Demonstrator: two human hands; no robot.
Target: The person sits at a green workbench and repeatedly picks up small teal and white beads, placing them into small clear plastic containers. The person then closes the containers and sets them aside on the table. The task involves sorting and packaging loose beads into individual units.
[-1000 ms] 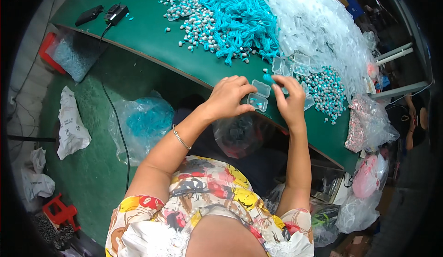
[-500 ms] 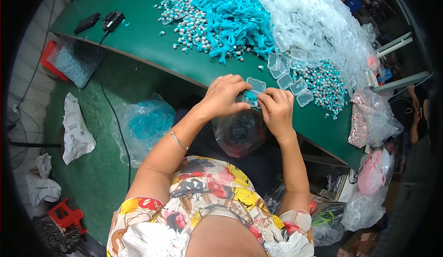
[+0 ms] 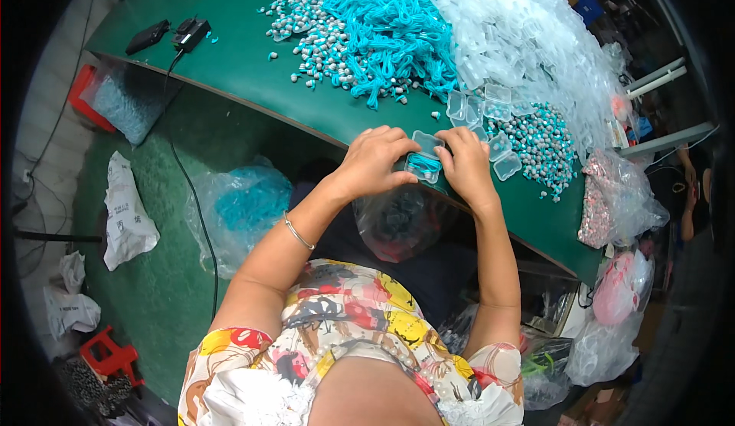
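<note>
A small clear plastic box (image 3: 423, 167) with its hinged lid (image 3: 427, 142) up is at the table's near edge. Inside it lies a coiled turquoise cord (image 3: 422, 163). My left hand (image 3: 377, 159) grips the box from the left, thumb below and fingers near the lid. On the other side, my right hand (image 3: 467, 164) has its thumb and fingers closed at the right edge of the lid. Beyond my hands lies a heap of turquoise cords (image 3: 398, 35). Several open clear boxes (image 3: 499, 146) sit just right of my right hand.
Grey-and-turquoise earplugs lie in a left pile (image 3: 310, 43) and a right pile (image 3: 540, 146) on the green table (image 3: 253, 81). A large mound of clear boxes (image 3: 528, 51) covers the back right. Plastic bags (image 3: 237, 196) stand below, and a black cable (image 3: 195, 204) hangs at left.
My right fingers have moved off the cord in the box, up to the lid's right edge. The cord now lies inside the box. My left hand keeps its hold.
</note>
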